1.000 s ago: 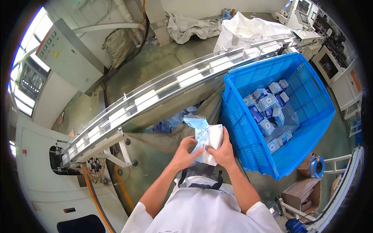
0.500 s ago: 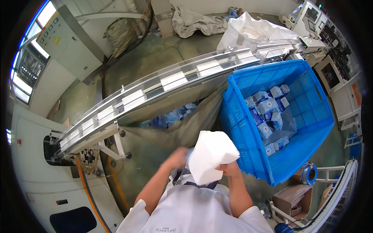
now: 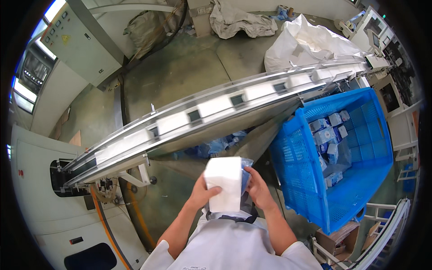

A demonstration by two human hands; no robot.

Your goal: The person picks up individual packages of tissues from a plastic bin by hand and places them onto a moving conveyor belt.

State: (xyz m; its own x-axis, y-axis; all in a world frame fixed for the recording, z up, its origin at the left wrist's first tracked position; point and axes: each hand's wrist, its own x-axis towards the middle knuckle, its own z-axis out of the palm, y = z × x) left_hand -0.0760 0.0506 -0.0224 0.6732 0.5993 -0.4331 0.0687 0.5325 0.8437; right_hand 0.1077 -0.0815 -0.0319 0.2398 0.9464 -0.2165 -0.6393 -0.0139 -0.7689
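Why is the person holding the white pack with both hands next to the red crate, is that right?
Not quite: the crate is blue, not red, as the head view shows. The left hand and right hand do hold the white pack beside it.

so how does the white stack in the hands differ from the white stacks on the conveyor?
The white stack in hand stands on end, gripped by left hand and right hand, partly in a bluish clear bag. The conveyor stacks lie flat, bare, untouched, spaced along the belt. Both are plain white blocks of similar shape.
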